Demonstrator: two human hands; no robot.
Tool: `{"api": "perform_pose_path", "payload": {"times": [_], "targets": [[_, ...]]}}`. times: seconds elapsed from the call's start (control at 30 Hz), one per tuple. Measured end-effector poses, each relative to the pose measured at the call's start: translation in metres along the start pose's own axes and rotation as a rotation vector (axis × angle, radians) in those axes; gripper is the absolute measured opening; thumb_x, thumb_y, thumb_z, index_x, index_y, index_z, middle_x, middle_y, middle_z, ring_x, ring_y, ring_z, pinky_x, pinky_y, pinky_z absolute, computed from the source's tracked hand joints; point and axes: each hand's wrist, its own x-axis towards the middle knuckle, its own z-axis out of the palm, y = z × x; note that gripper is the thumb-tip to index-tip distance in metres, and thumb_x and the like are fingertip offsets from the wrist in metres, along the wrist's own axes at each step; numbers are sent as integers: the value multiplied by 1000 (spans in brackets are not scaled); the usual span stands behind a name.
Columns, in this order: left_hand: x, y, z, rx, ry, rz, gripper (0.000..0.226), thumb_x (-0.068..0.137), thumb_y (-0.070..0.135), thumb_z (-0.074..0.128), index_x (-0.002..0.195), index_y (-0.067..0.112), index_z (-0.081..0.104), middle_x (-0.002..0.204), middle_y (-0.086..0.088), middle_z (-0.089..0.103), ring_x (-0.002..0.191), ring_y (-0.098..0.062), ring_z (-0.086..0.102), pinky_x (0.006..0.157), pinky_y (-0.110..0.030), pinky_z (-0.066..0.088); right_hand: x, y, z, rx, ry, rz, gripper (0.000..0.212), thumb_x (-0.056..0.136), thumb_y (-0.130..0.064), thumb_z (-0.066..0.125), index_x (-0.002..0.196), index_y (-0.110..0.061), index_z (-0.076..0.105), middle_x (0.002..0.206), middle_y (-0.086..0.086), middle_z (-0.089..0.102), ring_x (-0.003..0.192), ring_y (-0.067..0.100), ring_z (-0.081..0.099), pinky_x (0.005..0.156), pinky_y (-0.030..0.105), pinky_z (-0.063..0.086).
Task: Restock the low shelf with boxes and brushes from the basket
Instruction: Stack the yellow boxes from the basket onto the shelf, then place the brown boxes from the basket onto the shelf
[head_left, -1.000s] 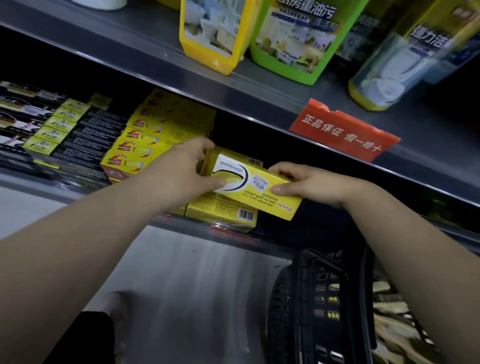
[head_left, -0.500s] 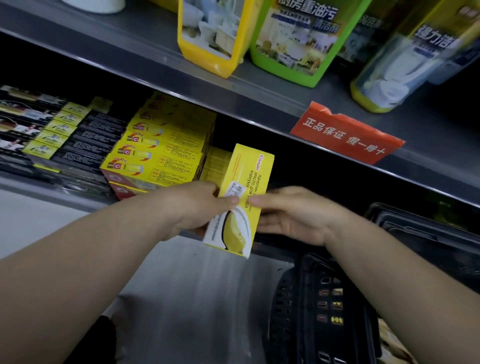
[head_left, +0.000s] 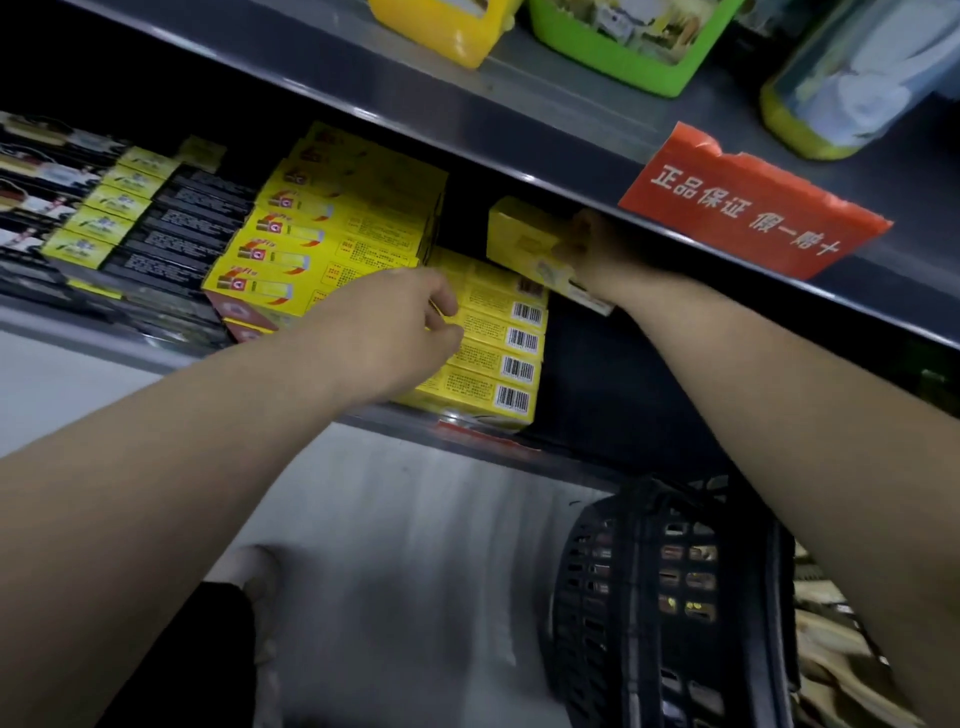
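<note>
My right hand (head_left: 597, 260) grips a yellow box (head_left: 524, 244) and holds it inside the low shelf (head_left: 467, 431), above and right of a row of yellow boxes with barcodes (head_left: 498, 353). My left hand (head_left: 400, 327) rests on the left part of that row with its fingers curled against the box tops. The black mesh basket (head_left: 649, 597) stands on the floor at the lower right, under my right forearm. Pale items lie in it at the far right, blurred.
A stack of larger yellow boxes (head_left: 322, 234) sits left of the row, then black and green boxes (head_left: 156, 218). The upper shelf carries yellow and green bottles (head_left: 623, 47) and a red price tag (head_left: 753, 208). Dark open space lies right of the row.
The box passed from both hands into my right hand alone and went up into the shelf. My left hand moved onto the row of boxes.
</note>
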Motion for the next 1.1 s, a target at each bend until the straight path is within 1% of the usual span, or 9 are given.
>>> {"api": "perform_pose_path", "payload": {"times": [0.13, 0.23, 0.37, 0.5, 0.57, 0.63, 0.83, 0.93, 1.1], "targets": [[5, -2, 1, 10, -12, 20, 27, 91, 29, 55, 116, 20, 58, 112, 5, 61, 106, -15, 55, 87, -27, 43, 34, 6, 19, 81, 5, -4, 41, 98, -15, 44, 136, -1, 40, 138, 20, 45, 123, 28, 45, 91, 21, 37], [9, -2, 2, 2, -18, 17, 26, 90, 30, 56, 114, 22, 59, 112, 6, 61, 107, -15, 55, 91, -31, 45, 50, 2, 40, 195, -45, -28, 47, 96, -7, 46, 141, -7, 32, 138, 16, 42, 109, 19, 48, 62, 4, 38], [12, -2, 6, 25, -34, 14, 27, 90, 31, 55, 115, 23, 58, 113, 6, 61, 108, -17, 55, 93, -33, 45, 68, -2, 61, 143, -90, -35, 46, 96, -7, 44, 141, -4, 34, 142, 18, 40, 124, 28, 43, 91, 21, 38], [14, 0, 12, 70, -17, 21, 36, 91, 33, 53, 125, 22, 50, 115, 8, 60, 102, -13, 53, 79, -22, 38, 75, 3, 75, 4, -199, -59, 42, 99, -9, 37, 141, -5, 35, 121, 9, 54, 75, 5, 41, 52, 5, 37], [13, 3, 15, 95, -19, 43, 41, 91, 33, 53, 130, 20, 45, 117, 7, 60, 100, -13, 52, 76, -21, 34, 73, 3, 73, -77, -270, -40, 44, 98, -6, 38, 142, -4, 33, 109, 9, 54, 73, 10, 45, 59, 13, 39], [12, 8, 17, 105, -30, 61, 42, 91, 32, 53, 131, 19, 43, 118, 7, 60, 100, -15, 53, 76, -22, 35, 67, 1, 65, -177, -324, -36, 42, 98, -7, 40, 139, -1, 36, 126, 17, 52, 93, 23, 50, 74, 27, 40], [-1, 26, 25, 117, -8, 126, 39, 90, 32, 54, 127, 21, 46, 114, 8, 62, 112, -14, 53, 81, -23, 40, 13, -10, 16, -322, -386, -218, 47, 96, -17, 48, 141, -7, 37, 141, 12, 45, 123, 26, 47, 89, 27, 37], [-11, 42, 31, 99, -21, 181, 36, 90, 29, 55, 125, 21, 48, 113, 7, 63, 112, -14, 55, 85, -25, 41, -37, -7, -22, -191, -351, -264, 43, 93, -25, 56, 132, -10, 50, 135, 7, 52, 120, 21, 51, 101, 29, 39], [-28, 82, 48, 78, -21, 343, 26, 90, 29, 55, 115, 22, 57, 112, 6, 64, 107, -11, 56, 84, -19, 36, -140, 30, -75, 201, -125, -274, 15, 86, -12, 64, 99, -19, 67, 99, 0, 68, 90, 12, 63, 83, 21, 49]]}}
